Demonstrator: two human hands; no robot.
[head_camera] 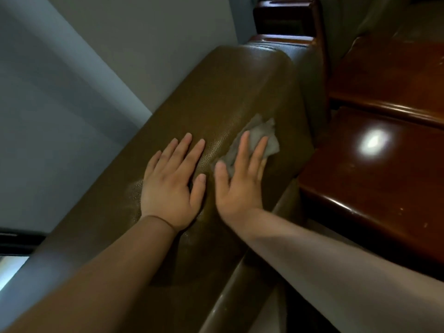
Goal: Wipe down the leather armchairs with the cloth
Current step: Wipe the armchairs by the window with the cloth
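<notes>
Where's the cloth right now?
In the head view, the cloth lies under the right hand on the leather armchair, beside the left hand.

armchair (pixel 216 111): olive-brown pebbled leather | cloth (pixel 264 138): pale grey | wood (pixel 384 164): glossy red-brown | wall (pixel 60 104): grey

My left hand (pixel 171 182) lies flat, fingers straight, on the brown leather top of the armchair back (pixel 204 111). My right hand (pixel 240 179) lies just beside it, fingers straight, pressing a pale grey cloth (pixel 263 138) against the leather; the cloth shows past the fingertips. To the right sits polished reddish-brown wooden furniture (pixel 374 179) with a bright light reflection; a grey wall (pixel 72 92) is on the left.
</notes>
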